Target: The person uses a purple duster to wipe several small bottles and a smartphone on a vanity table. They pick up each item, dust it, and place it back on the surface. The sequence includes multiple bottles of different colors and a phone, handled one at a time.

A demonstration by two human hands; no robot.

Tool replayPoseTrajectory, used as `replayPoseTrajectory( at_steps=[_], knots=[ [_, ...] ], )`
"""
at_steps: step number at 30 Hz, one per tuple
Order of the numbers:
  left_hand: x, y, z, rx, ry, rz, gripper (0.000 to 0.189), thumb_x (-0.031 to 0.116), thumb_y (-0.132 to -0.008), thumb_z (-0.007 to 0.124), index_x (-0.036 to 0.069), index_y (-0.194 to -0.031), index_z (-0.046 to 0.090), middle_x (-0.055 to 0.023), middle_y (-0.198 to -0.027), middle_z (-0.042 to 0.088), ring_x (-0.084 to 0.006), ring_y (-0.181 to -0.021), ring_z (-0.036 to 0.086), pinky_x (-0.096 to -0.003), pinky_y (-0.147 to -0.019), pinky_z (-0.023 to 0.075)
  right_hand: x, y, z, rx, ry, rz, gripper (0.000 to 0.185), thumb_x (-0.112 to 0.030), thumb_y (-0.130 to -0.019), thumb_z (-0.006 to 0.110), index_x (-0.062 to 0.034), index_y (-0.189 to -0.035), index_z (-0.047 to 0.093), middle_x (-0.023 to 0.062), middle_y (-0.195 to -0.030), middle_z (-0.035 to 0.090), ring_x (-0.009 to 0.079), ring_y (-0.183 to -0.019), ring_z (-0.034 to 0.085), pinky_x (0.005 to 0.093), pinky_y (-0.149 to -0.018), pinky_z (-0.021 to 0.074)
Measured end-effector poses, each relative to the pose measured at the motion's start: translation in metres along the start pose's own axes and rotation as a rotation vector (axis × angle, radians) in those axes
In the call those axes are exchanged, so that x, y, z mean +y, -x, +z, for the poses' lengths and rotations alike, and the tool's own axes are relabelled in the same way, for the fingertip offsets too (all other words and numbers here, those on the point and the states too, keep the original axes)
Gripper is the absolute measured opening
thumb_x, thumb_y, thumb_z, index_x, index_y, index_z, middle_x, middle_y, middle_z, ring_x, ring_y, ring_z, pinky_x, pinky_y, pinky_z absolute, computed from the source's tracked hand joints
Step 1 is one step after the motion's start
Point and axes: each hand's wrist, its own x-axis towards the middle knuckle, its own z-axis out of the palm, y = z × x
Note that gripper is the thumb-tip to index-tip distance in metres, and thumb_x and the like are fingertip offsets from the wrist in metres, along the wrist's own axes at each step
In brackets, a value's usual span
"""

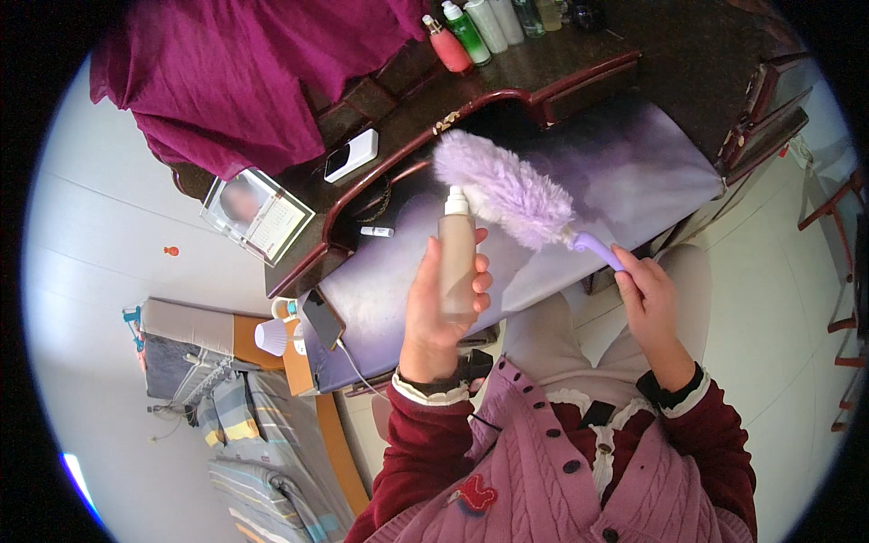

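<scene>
My left hand (434,305) is wrapped around a frosted pump bottle (456,268) with a white pump head, held upright above the table. In my right hand (648,298) is the purple handle of a fluffy lilac duster (506,190). The duster's head slants up and to the left, its far end close behind the bottle's pump; whether they touch I cannot tell. Beneath both lies a glossy purple-and-white table cover (611,170).
Along the back shelf (523,75) stand several bottles, including a red one (448,47) and a green pump bottle (467,34). A white-edged device (351,156), a photo calendar (258,214), a small white tube (377,231) and a charging phone (323,317) sit leftward. Magenta cloth (224,81) drapes the back.
</scene>
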Motion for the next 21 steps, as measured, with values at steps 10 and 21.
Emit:
replayPoseTrajectory(
  at_steps=[10,21],
  knots=[
    [-0.001,0.001,0.009,0.028,-0.142,0.069,0.058,0.051,-0.106,0.047,0.003,-0.139,0.048,-0.0112,-0.102,0.063,-0.0191,-0.077,0.057,-0.0314,-0.061,0.0499,-0.001,-0.002,-0.001,-0.014,-0.002,-0.024,0.032,-0.018,-0.096,0.069,-0.0129,-0.127,0.071,0.0088,-0.077,0.058,0.0236,-0.063,0.055,0.0358,-0.058,0.0437],
    [-0.011,-0.002,0.020,0.320,-0.717,0.244,0.044,0.027,-0.102,0.064,0.005,-0.138,0.054,-0.0098,-0.108,0.067,-0.0197,-0.085,0.066,-0.0323,-0.071,0.0559,0.000,-0.004,-0.006,-0.026,-0.004,-0.088,0.033,-0.009,-0.096,0.067,-0.0080,-0.128,0.070,0.0072,-0.076,0.054,0.0198,-0.064,0.051,0.0327,-0.059,0.0400]
  ],
)
